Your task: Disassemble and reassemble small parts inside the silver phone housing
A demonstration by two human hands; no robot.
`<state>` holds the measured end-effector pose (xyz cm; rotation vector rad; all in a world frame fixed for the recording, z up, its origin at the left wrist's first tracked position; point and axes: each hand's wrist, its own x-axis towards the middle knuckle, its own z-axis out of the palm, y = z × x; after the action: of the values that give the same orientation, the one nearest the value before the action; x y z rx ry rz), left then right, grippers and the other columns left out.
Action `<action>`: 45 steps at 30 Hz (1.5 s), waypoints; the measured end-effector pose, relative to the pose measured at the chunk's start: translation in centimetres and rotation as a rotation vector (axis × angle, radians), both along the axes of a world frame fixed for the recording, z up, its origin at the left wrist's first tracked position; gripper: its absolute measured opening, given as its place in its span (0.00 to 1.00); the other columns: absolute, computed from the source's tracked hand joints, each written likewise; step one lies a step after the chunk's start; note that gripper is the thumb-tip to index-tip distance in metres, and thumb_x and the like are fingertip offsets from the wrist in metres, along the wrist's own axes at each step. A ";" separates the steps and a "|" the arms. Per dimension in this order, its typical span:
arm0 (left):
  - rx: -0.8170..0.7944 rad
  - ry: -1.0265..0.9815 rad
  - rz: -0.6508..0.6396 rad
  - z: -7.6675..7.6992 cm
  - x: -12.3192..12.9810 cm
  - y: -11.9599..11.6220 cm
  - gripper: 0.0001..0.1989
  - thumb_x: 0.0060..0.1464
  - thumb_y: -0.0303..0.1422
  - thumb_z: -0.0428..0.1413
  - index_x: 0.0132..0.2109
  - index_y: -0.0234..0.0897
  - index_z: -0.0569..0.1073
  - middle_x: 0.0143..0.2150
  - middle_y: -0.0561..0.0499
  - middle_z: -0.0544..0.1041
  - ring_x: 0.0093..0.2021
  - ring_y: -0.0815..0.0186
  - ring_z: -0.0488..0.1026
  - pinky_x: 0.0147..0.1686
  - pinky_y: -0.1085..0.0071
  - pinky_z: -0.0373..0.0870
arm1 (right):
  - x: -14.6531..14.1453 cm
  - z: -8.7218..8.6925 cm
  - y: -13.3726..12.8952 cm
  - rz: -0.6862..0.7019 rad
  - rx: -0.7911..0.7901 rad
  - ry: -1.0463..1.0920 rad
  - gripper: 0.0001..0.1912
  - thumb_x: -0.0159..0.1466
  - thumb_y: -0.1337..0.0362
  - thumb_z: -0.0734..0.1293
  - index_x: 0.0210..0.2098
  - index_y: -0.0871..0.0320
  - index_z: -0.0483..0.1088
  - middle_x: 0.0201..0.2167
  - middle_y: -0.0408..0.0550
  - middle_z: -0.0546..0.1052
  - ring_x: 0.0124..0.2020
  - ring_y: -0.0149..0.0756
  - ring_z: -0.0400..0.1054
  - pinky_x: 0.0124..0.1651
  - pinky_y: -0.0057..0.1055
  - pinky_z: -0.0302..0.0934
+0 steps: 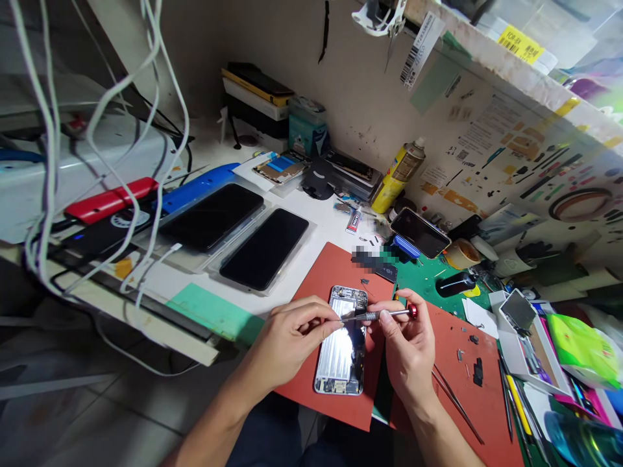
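My right hand (411, 344) grips a slim precision screwdriver (372, 316) with a grey knurled shaft and a red end cap. The screwdriver lies nearly level, its tip pointing left. At that tip, the thumb and fingers of my left hand (292, 334) are pinched together; anything small between them is hidden. Beneath both hands is an opened phone housing (341, 363), its bright silvery inside facing up. It rests on a reddish-brown mat (311, 389). Just beyond the housing lies a black phone battery (374, 264), partly blurred out.
Two dark-screened phones (265, 250) (214, 217) lie to the left, near hanging white cables (158, 97). Tweezers (457, 405) and small black parts (478, 371) are on the right mat. A yellow spray can (399, 175) stands behind, and a white box (530, 357) sits at right.
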<state>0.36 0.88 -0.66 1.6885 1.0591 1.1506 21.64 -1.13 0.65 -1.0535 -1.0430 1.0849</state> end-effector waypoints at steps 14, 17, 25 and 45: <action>0.090 0.068 0.032 -0.2 0.3 -0.2 0.07 0.69 0.28 0.60 0.40 0.42 0.80 0.37 0.56 0.81 0.29 0.72 0.70 0.32 0.75 0.70 | -0.2 0.4 -0.8 -0.090 0.091 -0.119 0.18 0.72 0.62 0.74 0.57 0.50 0.67 0.42 0.49 0.86 0.42 0.41 0.82 0.45 0.39 0.77; 0.114 0.080 0.037 -0.2 0.4 -0.2 0.07 0.69 0.27 0.59 0.41 0.42 0.80 0.37 0.56 0.81 0.28 0.72 0.70 0.32 0.76 0.70 | -0.2 0.3 -1.0 -0.079 0.102 -0.130 0.17 0.72 0.62 0.73 0.57 0.50 0.67 0.42 0.49 0.86 0.42 0.40 0.82 0.45 0.39 0.77; 0.133 0.089 0.043 -0.4 0.4 -0.3 0.06 0.69 0.28 0.60 0.41 0.42 0.80 0.37 0.56 0.80 0.29 0.73 0.70 0.32 0.75 0.70 | -0.2 0.2 -1.1 -0.092 0.108 -0.142 0.17 0.73 0.64 0.73 0.57 0.49 0.67 0.42 0.48 0.86 0.43 0.40 0.82 0.46 0.39 0.78; 0.140 0.102 0.039 -0.4 0.3 -0.3 0.05 0.69 0.28 0.60 0.42 0.42 0.79 0.37 0.57 0.80 0.28 0.73 0.68 0.30 0.75 0.68 | 0.0 0.2 -0.8 -0.067 0.059 -0.093 0.17 0.72 0.62 0.74 0.56 0.49 0.68 0.41 0.47 0.86 0.36 0.35 0.79 0.45 0.37 0.78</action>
<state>0.68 0.62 -1.06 1.8603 1.0997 1.1977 21.61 -1.97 0.82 -1.0923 -1.0995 0.9536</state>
